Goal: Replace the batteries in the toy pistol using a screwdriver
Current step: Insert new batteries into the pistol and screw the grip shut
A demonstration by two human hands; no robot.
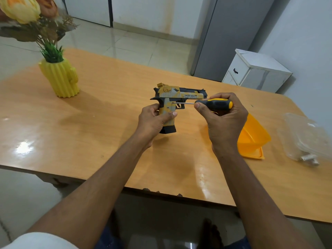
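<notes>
1. Reviewing the head view remotely, I found the left hand [154,119] wrapped round the grip of the toy pistol [175,100], fingers curled behind it and the thumb pressed across its near face. The pistol was held upright just above the table [100,108], muzzle toward the right hand, its magazine base below the left fingers.

2. The right hand [223,119] gripped the screwdriver [213,104] by its black-and-yellow handle, fingers folded over the top and the thumb at the front collar. The shaft ran level from the thumb to a small point on the pistol frame, just above the left thumb. I judged that point to be a cover screw; the head itself was too small to confirm.

3. Risk, tip slip: I could not tell whether the tip was seated. If it was not, turning would likely cam it out, rounding the screw or scratching the frame.

4. Risk, injury: the left thumb lay just beneath the tip. A slip downward under push could jab it.

5. Risk, toy rotation: the pistol was braced by one hand only. Torque from the driver could twist it in the left fingers.

6. Risk, lost screw: once freed, the screw might drop and roll off the table. The yellow container [255,139] lay tilted behind the right wrist, not under the work.

7. A clear bag [303,139], beyond the right hand, seemed to hold batteries [309,159].
</notes>
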